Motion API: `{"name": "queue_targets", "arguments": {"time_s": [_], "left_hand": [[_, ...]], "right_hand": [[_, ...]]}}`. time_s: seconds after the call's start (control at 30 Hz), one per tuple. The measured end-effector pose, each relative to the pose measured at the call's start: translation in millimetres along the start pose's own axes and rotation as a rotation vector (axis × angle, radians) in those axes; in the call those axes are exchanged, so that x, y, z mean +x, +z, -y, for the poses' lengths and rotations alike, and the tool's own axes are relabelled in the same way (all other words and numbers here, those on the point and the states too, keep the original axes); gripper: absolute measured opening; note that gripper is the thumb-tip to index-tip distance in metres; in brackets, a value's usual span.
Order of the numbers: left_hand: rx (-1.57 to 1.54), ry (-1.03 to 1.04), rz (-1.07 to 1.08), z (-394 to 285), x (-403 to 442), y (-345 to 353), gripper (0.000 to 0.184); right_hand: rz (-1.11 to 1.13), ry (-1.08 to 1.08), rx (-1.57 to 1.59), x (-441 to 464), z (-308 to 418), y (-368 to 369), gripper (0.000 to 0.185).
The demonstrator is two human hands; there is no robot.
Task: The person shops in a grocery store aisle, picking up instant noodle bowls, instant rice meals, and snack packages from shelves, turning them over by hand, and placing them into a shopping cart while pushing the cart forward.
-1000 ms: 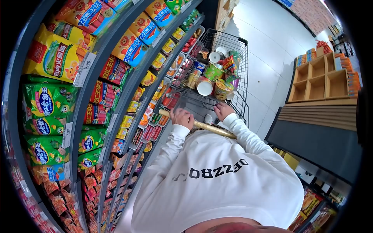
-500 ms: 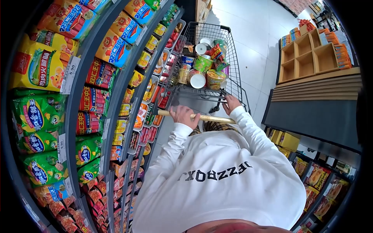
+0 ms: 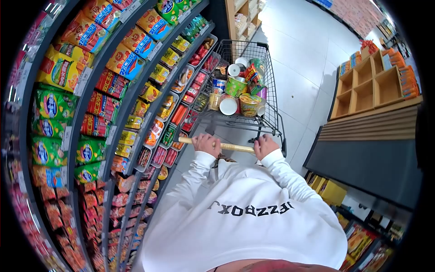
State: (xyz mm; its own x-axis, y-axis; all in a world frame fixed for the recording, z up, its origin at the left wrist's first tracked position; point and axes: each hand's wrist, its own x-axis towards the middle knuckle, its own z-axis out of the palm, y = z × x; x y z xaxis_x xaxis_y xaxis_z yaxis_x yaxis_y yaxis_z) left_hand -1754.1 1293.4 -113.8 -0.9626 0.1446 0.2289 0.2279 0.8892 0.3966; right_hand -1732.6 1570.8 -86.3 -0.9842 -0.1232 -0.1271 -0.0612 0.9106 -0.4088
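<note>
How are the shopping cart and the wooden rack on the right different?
The shopping cart is mostly black wire; the wooden rack is tan. The cart has one big space; the rack is divided into squares. The left hand and right hand grip the cart's handle; neither touches the rack. Both are open containers.

"王中王" on red packs (image 3: 101,103); "5.90" on price tag (image 3: 82,81).

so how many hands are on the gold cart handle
2: the left hand toward the left end of the cart handle, the right hand farther right.
</note>
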Motion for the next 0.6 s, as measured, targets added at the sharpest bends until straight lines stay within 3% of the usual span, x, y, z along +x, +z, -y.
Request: {"name": "queue_targets", "arguments": {"time_s": [0.23, 0.37, 0.43, 0.5, 0.6], "left_hand": [[0.082, -0.008, 0.064, -66, -8, 13, 0.022], [0.104, -0.060, 0.137, -49, -19, 28, 0.019], [0.178, -0.096, -0.022, -50, -23, 29, 0.026], [0.198, -0.140, 0.049, -68, -21, 25, 0.026], [0.208, -0.253, 0.121, -95, -16, 32, 0.027]], "right_hand": [[-0.053, -0.362, -0.079, -9, -83, -16, 0.031], [0.036, -0.441, -0.108, -9, -125, -38, 0.036], [0.072, -0.422, -0.106, -9, -137, -57, 0.041], [0.166, -0.304, -0.117, -11, -149, -69, 0.046], [-0.012, -0.400, -0.125, -20, -182, -72, 0.035]]}}
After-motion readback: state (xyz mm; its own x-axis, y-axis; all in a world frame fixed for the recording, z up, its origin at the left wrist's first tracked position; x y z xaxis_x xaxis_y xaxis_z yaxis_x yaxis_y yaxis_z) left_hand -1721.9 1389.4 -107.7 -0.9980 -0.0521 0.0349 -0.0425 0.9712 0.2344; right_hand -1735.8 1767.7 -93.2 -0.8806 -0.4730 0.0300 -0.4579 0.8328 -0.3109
